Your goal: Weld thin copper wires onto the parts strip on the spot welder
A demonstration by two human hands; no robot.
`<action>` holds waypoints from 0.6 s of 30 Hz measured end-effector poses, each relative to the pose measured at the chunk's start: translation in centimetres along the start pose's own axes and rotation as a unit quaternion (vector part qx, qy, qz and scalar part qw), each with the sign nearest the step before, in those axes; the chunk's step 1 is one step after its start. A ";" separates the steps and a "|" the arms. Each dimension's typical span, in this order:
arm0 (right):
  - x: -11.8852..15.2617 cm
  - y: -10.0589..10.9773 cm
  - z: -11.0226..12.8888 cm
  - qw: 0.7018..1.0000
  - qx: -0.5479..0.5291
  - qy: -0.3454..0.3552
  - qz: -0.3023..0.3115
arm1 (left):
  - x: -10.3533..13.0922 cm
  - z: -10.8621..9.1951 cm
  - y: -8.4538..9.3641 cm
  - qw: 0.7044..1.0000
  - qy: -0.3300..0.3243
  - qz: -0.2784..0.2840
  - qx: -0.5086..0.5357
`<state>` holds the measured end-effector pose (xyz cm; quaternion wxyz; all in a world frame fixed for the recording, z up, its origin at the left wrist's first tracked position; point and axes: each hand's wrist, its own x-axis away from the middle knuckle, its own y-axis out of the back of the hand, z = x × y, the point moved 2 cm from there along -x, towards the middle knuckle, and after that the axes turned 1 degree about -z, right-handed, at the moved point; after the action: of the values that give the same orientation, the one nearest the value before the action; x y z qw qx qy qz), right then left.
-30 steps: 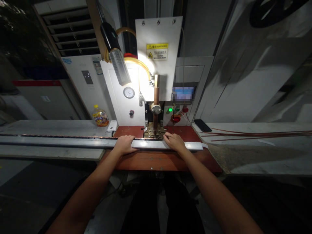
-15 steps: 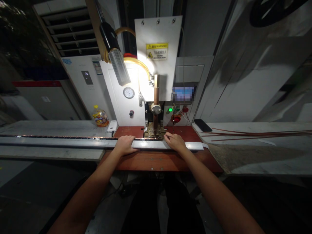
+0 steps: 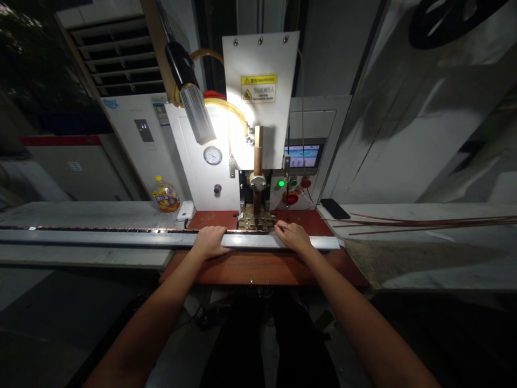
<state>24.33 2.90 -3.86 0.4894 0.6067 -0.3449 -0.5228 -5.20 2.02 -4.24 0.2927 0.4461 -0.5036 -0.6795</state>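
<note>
My left hand (image 3: 210, 242) is wrapped over a long silver metal bar (image 3: 258, 241), thumb on the near side. The bar lies across the reddish-brown worktop, and a dark strip with coppery glints (image 3: 133, 229) runs along its far edge. My right hand (image 3: 294, 236) rests over the bar further right, fingers curled and pinched together; what they hold is too small to make out. Between my hands, the copper-coloured electrode rod (image 3: 257, 202) of a white machine points down at a brass-coloured fixture (image 3: 246, 221), just beyond the bar. Whether its tip touches anything is unclear.
Long copper-coloured rods (image 3: 404, 221) and a black phone (image 3: 335, 208) lie on the right table. A bottle (image 3: 166, 195) and a white box (image 3: 186, 210) stand at the left. A lamp (image 3: 197, 113) hangs before the machine, beside a lit screen (image 3: 304, 156).
Both hands and the metal bar have shifted slightly to the right relative to the machine. The grip of each hand looks the same.
</note>
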 end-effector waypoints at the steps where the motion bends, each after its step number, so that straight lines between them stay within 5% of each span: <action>1: 0.0 0.0 0.0 1.000 0.000 0.001 0.001 | 0.0 0.0 0.0 1.000 0.001 -0.001 0.000; 18: 0.2 0.2 -0.8 1.000 0.009 -0.006 0.018 | -0.4 -1.1 0.7 1.000 0.009 0.019 -0.009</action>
<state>25.18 2.87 -3.77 0.4913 0.6019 -0.3637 -0.5139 -4.04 1.71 -3.59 0.3137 0.4400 -0.5033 -0.6743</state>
